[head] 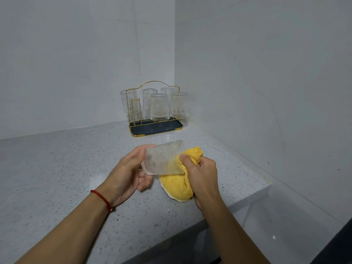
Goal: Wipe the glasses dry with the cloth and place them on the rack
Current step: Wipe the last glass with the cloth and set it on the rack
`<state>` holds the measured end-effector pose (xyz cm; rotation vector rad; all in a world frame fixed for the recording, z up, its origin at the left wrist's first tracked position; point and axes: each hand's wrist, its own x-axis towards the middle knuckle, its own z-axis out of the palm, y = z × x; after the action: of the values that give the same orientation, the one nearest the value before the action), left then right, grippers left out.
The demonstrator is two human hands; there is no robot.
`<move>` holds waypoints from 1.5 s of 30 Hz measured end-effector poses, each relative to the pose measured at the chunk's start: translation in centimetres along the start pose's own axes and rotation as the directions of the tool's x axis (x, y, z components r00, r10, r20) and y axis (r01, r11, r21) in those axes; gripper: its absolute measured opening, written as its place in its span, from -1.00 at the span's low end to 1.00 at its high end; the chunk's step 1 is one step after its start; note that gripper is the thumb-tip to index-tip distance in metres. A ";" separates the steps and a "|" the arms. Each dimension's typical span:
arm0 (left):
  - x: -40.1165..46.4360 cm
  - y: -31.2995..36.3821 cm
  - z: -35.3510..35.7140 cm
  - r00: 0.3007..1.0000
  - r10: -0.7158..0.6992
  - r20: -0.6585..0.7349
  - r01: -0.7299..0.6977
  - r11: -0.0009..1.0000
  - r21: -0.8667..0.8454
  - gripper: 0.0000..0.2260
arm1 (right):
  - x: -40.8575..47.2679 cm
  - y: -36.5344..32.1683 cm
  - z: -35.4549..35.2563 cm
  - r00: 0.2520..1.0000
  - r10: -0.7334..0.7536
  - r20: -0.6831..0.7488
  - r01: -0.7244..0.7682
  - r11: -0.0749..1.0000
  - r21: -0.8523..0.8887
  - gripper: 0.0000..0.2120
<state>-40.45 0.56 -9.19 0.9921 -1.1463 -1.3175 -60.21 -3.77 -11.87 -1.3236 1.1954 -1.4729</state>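
- A clear ribbed glass (pixel 163 158) is held on its side above the table (pixel 57 168), its base end cupped in the curled fingers of the left hand (pixel 131 170).
- The yellow cloth (pixel 180 185) is clamped in the grip of the right hand (pixel 202 174) and pushed into the glass's open end.
- Five glasses (pixel 159 107) are hung upside down on the gold wire rack (pixel 155 121), which is set in the far corner, well apart from the hands.
- A red string (pixel 102 199) is worn on the left wrist.
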 end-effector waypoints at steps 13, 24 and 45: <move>0.1 0.3 0.6 0.998 -0.062 0.012 0.062 0.996 -0.060 -0.48 | -0.3 -0.4 0.0 1.000 -0.012 -0.011 0.012 1.000 -0.022 -0.62; -0.3 0.2 -0.5 0.999 -0.002 0.045 0.009 0.987 -0.158 -0.33 | -0.5 -0.9 0.0 1.000 0.019 -0.003 -0.019 1.000 -0.008 -0.40; -1.9 3.7 0.8 0.986 0.137 -0.094 -0.136 0.991 0.011 -0.35 | 0.0 -3.6 -1.4 0.944 0.101 0.313 -0.286 0.722 0.630 -0.14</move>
<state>-40.37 2.64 -5.49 0.9519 -1.1249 -1.1479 -61.52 -2.79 -8.37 -0.8140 0.5151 -1.3354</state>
